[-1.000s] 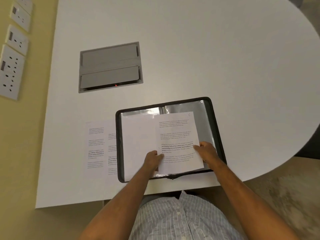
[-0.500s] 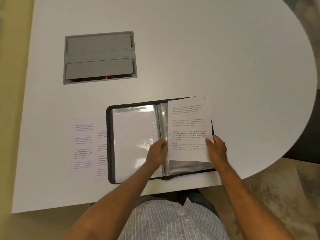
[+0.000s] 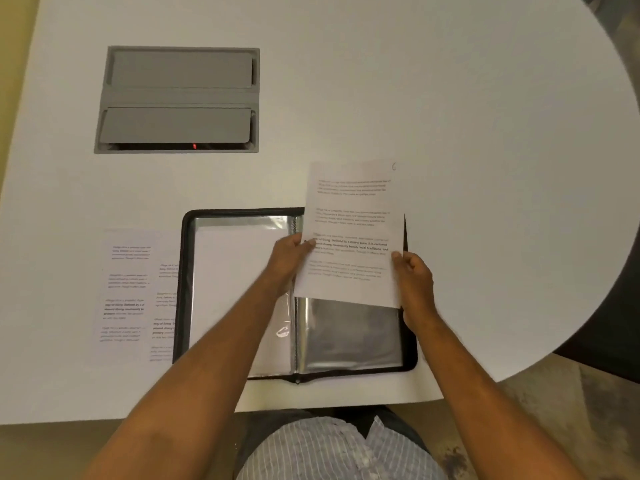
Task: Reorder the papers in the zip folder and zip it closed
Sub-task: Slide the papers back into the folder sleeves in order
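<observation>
A black zip folder [image 3: 185, 271] lies open near the table's front edge, its clear sleeves showing. A white sheet fills the left sleeve [image 3: 235, 271]; the right sleeve [image 3: 346, 334] looks empty. Both hands hold one printed sheet [image 3: 353, 230], marked 6 at its top corner, above the folder's right half. My left hand [image 3: 291, 258] pinches its left edge and my right hand [image 3: 412, 275] grips its right edge. Two more printed papers [image 3: 128, 285] lie flat on the table left of the folder, partly tucked under its edge.
A grey recessed cable box [image 3: 176, 98] with a small red light sits in the white table [image 3: 450, 98] at the back left. The table's rounded edge curves along the right. Floor shows beyond the front edge.
The printed sheet has come up out of the folder and moved right and away from me, both hands with it. The right sleeve beneath is now uncovered.
</observation>
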Motion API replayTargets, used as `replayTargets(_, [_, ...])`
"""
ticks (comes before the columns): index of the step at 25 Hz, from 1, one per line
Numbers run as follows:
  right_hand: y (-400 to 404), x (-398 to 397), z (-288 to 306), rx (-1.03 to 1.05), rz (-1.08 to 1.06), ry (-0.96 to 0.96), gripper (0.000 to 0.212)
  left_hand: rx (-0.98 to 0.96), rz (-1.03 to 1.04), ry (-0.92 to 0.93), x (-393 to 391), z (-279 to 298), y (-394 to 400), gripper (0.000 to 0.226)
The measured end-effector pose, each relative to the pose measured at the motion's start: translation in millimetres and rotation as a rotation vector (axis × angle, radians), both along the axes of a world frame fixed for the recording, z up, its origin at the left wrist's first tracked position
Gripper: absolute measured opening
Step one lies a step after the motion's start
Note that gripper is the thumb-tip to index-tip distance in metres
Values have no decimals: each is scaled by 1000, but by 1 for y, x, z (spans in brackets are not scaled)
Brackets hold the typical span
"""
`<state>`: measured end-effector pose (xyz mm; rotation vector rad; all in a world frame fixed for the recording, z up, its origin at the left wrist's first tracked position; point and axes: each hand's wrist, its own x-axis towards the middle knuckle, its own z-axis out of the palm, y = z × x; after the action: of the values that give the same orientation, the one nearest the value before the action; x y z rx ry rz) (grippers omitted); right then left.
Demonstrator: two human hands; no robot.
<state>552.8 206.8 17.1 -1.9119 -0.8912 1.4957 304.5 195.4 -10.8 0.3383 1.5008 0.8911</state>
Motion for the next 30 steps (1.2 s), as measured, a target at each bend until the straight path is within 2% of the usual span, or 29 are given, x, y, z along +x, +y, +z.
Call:
replayTargets(2, [2, -6, -13, 76, 70, -125, 23, 19, 87, 88, -11, -7, 14, 12])
replayTargets(4, [-3, -8, -34, 213, 313, -359, 37, 33, 196, 140, -23, -13, 26, 10])
replayTargets(6, [-5, -9, -57, 348, 630, -610, 62, 54, 278, 160, -36, -15, 36, 12])
replayTargets(8, [5, -11, -70, 337, 840, -803, 89, 78, 331, 165, -48, -16, 45, 12])
replayTargets(10, [14, -14, -77, 252, 914, -913, 104, 96, 379, 170, -57, -18, 52, 11])
replayTargets(12, [17, -17, -82, 236, 944, -983, 104, 110, 415, 175, -62, -20, 59, 10])
replayTargets(16, [11, -18, -84, 375, 923, -1082, 88, 108, 449, 128, -63, -19, 69, 13])
replayTargets(18, [8, -16, -82, 487, 926, -1057, 74, 98, 469, 84, -60, -16, 73, 14])
replayTargets(20, [8, -18, -80, 608, 904, -938, 49, 98, 486, 53, -58, -13, 77, 13])
replayTargets(23, [14, -24, -72, 532, 740, -682, 14, 101, 479, 32, -55, -10, 83, 11])
replayTargets(24, [18, -25, -70, 467, 681, -585, 14, 103, 476, 27, -54, -9, 85, 11])
replayTargets(27, [45, -24, -58, 232, 468, -266, 37, 106, 467, 5, -51, -7, 90, 11])
replayTargets(30, [77, -21, -39, 49, 292, -78, 51, 94, 471, -24, -49, -6, 96, 15])
